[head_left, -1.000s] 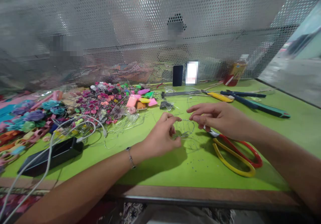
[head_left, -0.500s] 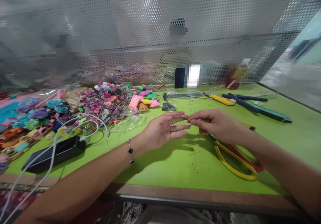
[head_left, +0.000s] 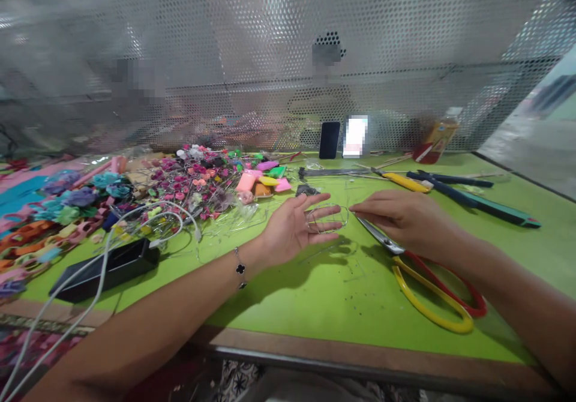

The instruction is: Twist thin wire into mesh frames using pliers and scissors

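Observation:
My left hand (head_left: 294,228) is held palm up above the green table (head_left: 315,294) with its fingers spread. A thin clear wire loop (head_left: 330,217) is wound around those fingers. My right hand (head_left: 402,219) is just to the right, fingers pressed together in a pinch at the wire's end. Under my right hand lie scissors with a yellow and a red handle (head_left: 432,297), blades pointing up-left.
A heap of small coloured flowers and clips (head_left: 193,183) fills the left. A black box with white cables (head_left: 108,267) lies at front left. Yellow pliers (head_left: 400,180), teal-handled tools (head_left: 477,198), two phones (head_left: 342,139) and a bottle (head_left: 438,135) stand by the perforated metal screen.
My left hand has turned palm up and spread its fingers with the wire around them. My right hand moved from above the scissors to the wire's right end.

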Action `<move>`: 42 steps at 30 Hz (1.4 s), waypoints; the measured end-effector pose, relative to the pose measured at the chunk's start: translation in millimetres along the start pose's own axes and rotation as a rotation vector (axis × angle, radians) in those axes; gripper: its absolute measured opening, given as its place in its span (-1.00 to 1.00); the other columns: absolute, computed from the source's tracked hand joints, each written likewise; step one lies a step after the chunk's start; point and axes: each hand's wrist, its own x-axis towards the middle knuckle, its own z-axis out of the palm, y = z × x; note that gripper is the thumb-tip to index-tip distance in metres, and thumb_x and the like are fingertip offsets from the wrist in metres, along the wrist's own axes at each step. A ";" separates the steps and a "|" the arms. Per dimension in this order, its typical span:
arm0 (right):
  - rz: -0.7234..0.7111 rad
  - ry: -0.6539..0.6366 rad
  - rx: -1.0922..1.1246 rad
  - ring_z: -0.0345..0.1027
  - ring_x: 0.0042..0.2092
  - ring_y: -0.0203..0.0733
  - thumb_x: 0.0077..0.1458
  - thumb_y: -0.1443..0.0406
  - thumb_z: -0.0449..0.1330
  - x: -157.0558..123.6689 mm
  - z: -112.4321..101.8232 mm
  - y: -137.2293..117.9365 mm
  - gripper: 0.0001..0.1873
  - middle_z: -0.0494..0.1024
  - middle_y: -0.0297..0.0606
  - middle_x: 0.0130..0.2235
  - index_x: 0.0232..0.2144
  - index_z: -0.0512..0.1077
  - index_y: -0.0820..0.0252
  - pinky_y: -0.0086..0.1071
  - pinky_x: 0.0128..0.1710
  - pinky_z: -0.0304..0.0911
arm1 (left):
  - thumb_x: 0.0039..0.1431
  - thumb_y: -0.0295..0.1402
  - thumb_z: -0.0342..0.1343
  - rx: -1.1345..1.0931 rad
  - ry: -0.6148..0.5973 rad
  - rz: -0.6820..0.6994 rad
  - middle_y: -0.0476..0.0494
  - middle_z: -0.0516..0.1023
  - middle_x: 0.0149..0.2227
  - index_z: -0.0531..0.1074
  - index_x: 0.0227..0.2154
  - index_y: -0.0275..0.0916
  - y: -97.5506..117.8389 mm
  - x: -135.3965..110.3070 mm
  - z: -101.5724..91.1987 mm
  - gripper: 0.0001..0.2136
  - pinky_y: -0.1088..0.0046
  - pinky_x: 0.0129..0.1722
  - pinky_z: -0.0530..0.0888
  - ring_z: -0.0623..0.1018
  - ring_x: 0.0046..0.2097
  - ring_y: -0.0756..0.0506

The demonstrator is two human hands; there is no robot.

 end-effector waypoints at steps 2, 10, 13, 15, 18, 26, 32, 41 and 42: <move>-0.007 0.002 -0.017 0.59 -0.23 -0.11 0.40 0.33 0.08 -0.4 0.9 0.7 -0.67 0.73 -0.20 -0.21 -0.06 0.66 0.10 -0.30 -0.30 0.37 | 0.46 -0.14 -0.12 -0.005 -0.002 -0.002 -0.45 0.43 0.33 0.32 0.34 -0.31 -0.5 -0.6 1.1 -0.47 -0.01 0.26 0.44 0.65 0.08 -0.31; -0.020 0.035 -0.034 0.58 -0.24 -0.10 0.37 0.36 0.11 1.0 -0.3 4.2 -0.69 0.72 -0.20 -0.23 -0.09 0.67 0.12 -0.28 -0.29 0.36 | 0.44 -0.15 -0.10 -0.011 -0.014 0.000 -0.45 0.42 0.35 0.41 0.21 -0.33 -0.7 -1.1 0.5 -0.53 -0.02 0.28 0.42 0.64 0.09 -0.32; -0.018 0.049 -0.049 0.58 -0.24 -0.10 0.39 0.35 0.11 1.0 -1.2 4.2 -0.69 0.72 -0.21 -0.24 -0.09 0.67 0.12 -0.28 -0.29 0.35 | 0.44 -0.16 -0.09 -0.017 -0.010 0.001 -0.45 0.42 0.34 0.43 0.18 -0.33 0.2 -1.2 -0.2 -0.55 -0.03 0.27 0.43 0.65 0.07 -0.32; -0.017 0.043 -0.062 0.58 -0.24 -0.11 0.39 0.34 0.10 0.5 -1.6 4.4 -0.69 0.72 -0.21 -0.23 -0.09 0.67 0.12 -0.28 -0.30 0.35 | 0.43 -0.19 -0.07 -0.022 -0.011 0.007 -0.45 0.44 0.33 0.45 0.15 -0.33 0.7 -1.1 -0.1 -0.59 -0.03 0.26 0.44 0.67 0.05 -0.31; -0.017 0.027 -0.071 0.58 -0.25 -0.11 0.37 0.36 0.12 -0.5 -1.6 5.6 -0.70 0.72 -0.20 -0.23 -0.09 0.68 0.11 -0.29 -0.31 0.34 | 0.41 -0.25 -0.03 -0.021 -0.008 0.021 -0.44 0.47 0.30 0.47 0.12 -0.32 1.0 -0.4 0.4 -0.63 -0.01 0.24 0.47 0.68 0.03 -0.29; -0.030 0.030 -0.082 0.55 -0.23 -0.07 0.40 0.33 0.11 -2.3 -0.9 8.7 -0.69 0.71 -0.17 -0.24 -0.06 0.68 0.12 -0.25 -0.28 0.34 | 0.37 -0.49 0.09 0.034 -0.011 0.065 -0.40 0.52 0.28 0.52 0.06 -0.28 -1.9 -0.6 -2.2 -0.74 0.09 0.10 0.60 0.71 -0.01 -0.24; -0.007 0.031 -0.091 0.54 -0.18 -0.02 0.45 0.22 0.10 -0.2 -2.9 6.9 -0.67 0.71 -0.13 -0.21 -0.05 0.67 0.13 -0.18 -0.21 0.34 | 0.37 -0.56 0.08 0.074 -0.065 0.098 -0.39 0.56 0.23 0.54 0.04 -0.27 -7.0 1.5 -8.3 -0.73 0.15 0.01 0.66 0.71 -0.01 -0.22; 0.124 -0.072 0.064 0.61 -0.21 -0.06 0.42 0.19 0.08 4.1 4.9 -3.9 -0.67 0.75 -0.19 -0.17 -0.04 0.64 0.08 -0.24 -0.24 0.40 | 0.37 -0.51 0.15 0.134 -0.095 0.107 -0.38 0.53 0.26 0.54 0.06 -0.25 -11.3 0.8 -10.6 -0.74 0.12 0.06 0.64 0.70 0.03 -0.24; 0.123 -0.077 0.077 0.61 -0.21 -0.07 0.42 0.20 0.08 4.6 4.6 -5.1 -0.67 0.75 -0.19 -0.17 -0.05 0.64 0.09 -0.24 -0.24 0.41 | 0.37 -0.52 0.15 0.139 -0.092 0.102 -0.38 0.53 0.26 0.54 0.07 -0.24 -11.0 0.2 -10.4 -0.74 0.11 0.06 0.63 0.70 0.03 -0.24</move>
